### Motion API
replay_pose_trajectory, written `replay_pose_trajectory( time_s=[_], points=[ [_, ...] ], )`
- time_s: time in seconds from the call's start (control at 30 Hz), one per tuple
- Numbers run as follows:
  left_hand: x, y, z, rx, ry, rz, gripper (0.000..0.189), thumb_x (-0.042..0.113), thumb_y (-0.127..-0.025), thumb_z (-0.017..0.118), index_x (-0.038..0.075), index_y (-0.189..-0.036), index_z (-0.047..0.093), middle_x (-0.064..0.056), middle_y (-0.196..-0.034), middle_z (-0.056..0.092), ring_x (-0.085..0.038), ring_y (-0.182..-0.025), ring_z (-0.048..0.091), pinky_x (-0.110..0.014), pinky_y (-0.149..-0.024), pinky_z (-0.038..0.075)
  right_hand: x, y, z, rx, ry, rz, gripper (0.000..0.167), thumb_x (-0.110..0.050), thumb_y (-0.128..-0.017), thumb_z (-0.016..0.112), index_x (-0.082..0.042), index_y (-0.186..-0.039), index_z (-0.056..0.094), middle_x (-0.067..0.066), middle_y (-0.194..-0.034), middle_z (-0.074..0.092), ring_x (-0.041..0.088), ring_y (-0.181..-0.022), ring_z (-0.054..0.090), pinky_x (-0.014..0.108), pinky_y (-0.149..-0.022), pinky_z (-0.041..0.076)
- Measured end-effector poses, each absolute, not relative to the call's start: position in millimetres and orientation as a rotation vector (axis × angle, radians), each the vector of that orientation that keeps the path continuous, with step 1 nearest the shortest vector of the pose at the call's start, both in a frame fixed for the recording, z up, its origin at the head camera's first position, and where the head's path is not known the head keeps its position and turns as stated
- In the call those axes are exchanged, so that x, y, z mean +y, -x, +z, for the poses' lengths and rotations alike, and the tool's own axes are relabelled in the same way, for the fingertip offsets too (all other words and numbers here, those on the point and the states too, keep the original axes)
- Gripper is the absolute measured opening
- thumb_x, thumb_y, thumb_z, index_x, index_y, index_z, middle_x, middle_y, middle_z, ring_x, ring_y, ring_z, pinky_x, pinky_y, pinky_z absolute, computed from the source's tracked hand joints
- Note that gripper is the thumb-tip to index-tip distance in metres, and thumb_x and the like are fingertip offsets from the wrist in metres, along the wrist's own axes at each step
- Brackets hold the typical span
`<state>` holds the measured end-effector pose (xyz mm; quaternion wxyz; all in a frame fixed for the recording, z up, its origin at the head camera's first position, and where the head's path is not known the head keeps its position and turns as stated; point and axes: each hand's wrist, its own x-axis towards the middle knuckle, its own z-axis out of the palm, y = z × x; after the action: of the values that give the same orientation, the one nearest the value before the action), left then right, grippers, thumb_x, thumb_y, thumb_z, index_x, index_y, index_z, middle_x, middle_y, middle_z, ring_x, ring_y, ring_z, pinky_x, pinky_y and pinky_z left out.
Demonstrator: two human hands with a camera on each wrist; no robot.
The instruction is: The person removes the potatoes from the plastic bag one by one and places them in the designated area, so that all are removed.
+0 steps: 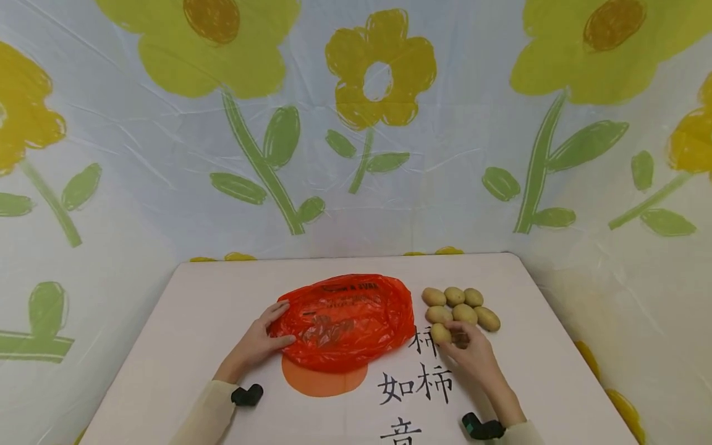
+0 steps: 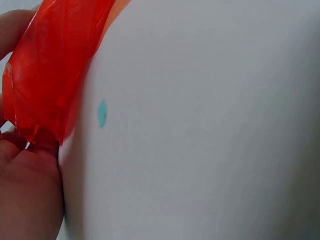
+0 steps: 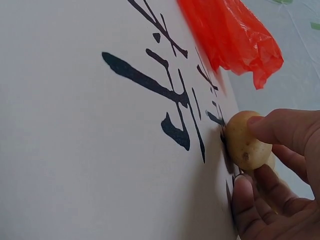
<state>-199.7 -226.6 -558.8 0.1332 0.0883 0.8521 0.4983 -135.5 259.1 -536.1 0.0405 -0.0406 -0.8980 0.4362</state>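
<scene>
A red plastic bag (image 1: 345,321) with dark printing lies crumpled on the table. My left hand (image 1: 264,337) rests at its left end, thumb and fingers spread along the edge, with some fingertips hidden by the film (image 2: 50,75). My right hand (image 1: 470,349) pinches a small yellowish potato (image 3: 247,140) between thumb and fingers, close over the tabletop. The held potato is just right of the bag. Several more potatoes (image 1: 464,314) lie grouped beyond the right hand, the nearest overlapped by its fingers in the head view.
The pale table (image 1: 211,296) carries black printed characters (image 1: 414,386) and an orange printed shape (image 1: 325,380) that the bag partly covers. A flower-patterned cloth (image 1: 445,173) hangs behind and at both sides. Black wrist devices (image 1: 247,394) sit on both forearms.
</scene>
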Motion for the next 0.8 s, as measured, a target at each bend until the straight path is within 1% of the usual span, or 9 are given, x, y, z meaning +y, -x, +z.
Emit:
replay_pose_trajectory(
  time_s=[0.07, 0.17, 0.3, 0.43, 0.6, 0.8],
  points=[
    [-226.4, 199.9, -558.4, 2.471, -0.252, 1.449, 0.088, 0.038, -0.088, 0.08, 0.011, -0.16, 0.037, -0.011, -0.17, 0.023, -0.044, -0.157, 0.015, -0.067, -0.121, 0.027, 259.6, 135.7, -535.1, -2.753, 0.118, 1.349, 0.04, -0.01, -0.087, 0.081, -0.005, -0.125, 0.066, 0.011, -0.117, 0.07, 0.022, -0.101, 0.066, 0.027, -0.086, 0.056],
    [-225.6, 199.2, -559.5, 2.477, -0.23, 1.445, 0.087, 0.037, -0.087, 0.081, 0.012, -0.159, 0.039, -0.011, -0.169, 0.025, -0.043, -0.157, 0.017, -0.065, -0.12, 0.03, 260.7, 135.4, -534.2, -2.77, 0.109, 1.367, 0.045, -0.01, -0.087, 0.082, -0.005, -0.128, 0.065, 0.01, -0.118, 0.07, 0.02, -0.1, 0.066, 0.025, -0.085, 0.057],
    [-224.1, 199.0, -560.9, 2.49, -0.23, 1.447, 0.084, 0.037, -0.088, 0.081, 0.015, -0.159, 0.041, -0.009, -0.168, 0.027, -0.042, -0.157, 0.018, -0.064, -0.119, 0.033, 263.2, 137.2, -530.9, -2.767, 0.069, 1.384, 0.049, -0.011, -0.087, 0.082, -0.005, -0.132, 0.063, 0.012, -0.121, 0.069, 0.022, -0.1, 0.068, 0.028, -0.087, 0.058],
    [-224.2, 198.1, -561.2, 2.509, -0.234, 1.442, 0.081, 0.039, -0.089, 0.079, 0.017, -0.158, 0.042, -0.008, -0.168, 0.028, -0.042, -0.156, 0.019, -0.066, -0.12, 0.031, 264.8, 138.1, -529.6, -2.775, 0.031, 1.395, 0.049, -0.013, -0.088, 0.082, -0.005, -0.132, 0.063, 0.012, -0.122, 0.069, 0.023, -0.102, 0.068, 0.028, -0.087, 0.058],
    [-225.8, 198.4, -556.3, 2.51, -0.236, 1.417, 0.082, 0.038, -0.089, 0.079, 0.016, -0.158, 0.042, -0.013, -0.168, 0.027, -0.044, -0.155, 0.019, -0.068, -0.12, 0.029, 265.1, 137.5, -531.2, -2.795, 0.031, 1.376, 0.053, -0.015, -0.087, 0.083, -0.005, -0.134, 0.062, 0.011, -0.119, 0.071, 0.022, -0.101, 0.068, 0.025, -0.085, 0.057],
    [-225.5, 200.6, -553.3, 2.484, -0.24, 1.418, 0.08, 0.037, -0.09, 0.079, 0.017, -0.158, 0.042, -0.015, -0.169, 0.025, -0.046, -0.155, 0.018, -0.068, -0.12, 0.028, 266.1, 136.0, -531.3, -2.806, 0.061, 1.359, 0.052, -0.018, -0.088, 0.082, -0.006, -0.134, 0.062, 0.012, -0.124, 0.069, 0.023, -0.103, 0.068, 0.028, -0.088, 0.057]
  ],
)
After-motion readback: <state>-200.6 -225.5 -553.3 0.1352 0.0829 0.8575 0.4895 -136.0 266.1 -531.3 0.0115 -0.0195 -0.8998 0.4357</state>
